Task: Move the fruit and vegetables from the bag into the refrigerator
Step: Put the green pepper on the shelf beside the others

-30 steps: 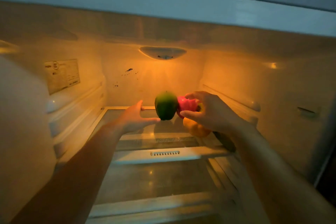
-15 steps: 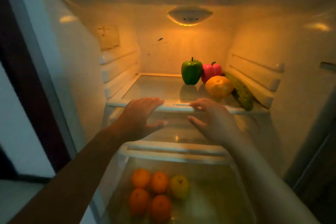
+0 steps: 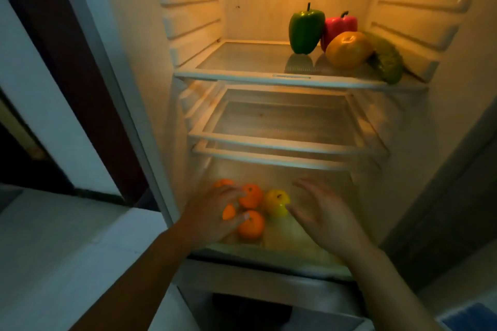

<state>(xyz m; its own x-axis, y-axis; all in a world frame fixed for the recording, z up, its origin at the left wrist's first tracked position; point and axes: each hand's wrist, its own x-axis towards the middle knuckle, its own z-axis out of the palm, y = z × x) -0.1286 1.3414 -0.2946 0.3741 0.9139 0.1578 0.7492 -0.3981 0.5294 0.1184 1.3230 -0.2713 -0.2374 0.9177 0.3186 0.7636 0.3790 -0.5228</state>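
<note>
Head view shows your left hand [image 3: 212, 212] and right hand [image 3: 325, 217] both spread open, holding nothing, in front of the drawer [image 3: 309, 252] with tangerines [image 3: 251, 224] and a yellow apple [image 3: 277, 201]. Green pepper [image 3: 305, 29], red pepper [image 3: 340, 25], orange [image 3: 348, 48] and cucumber [image 3: 387, 62] sit together on the right of the top shelf [image 3: 228, 76].

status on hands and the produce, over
Left hand and right hand open, empty, at the crisper drawer. Green pepper, red pepper, orange and cucumber on the top shelf; tangerines and yellow apple in the drawer. Nothing in the way.
</note>
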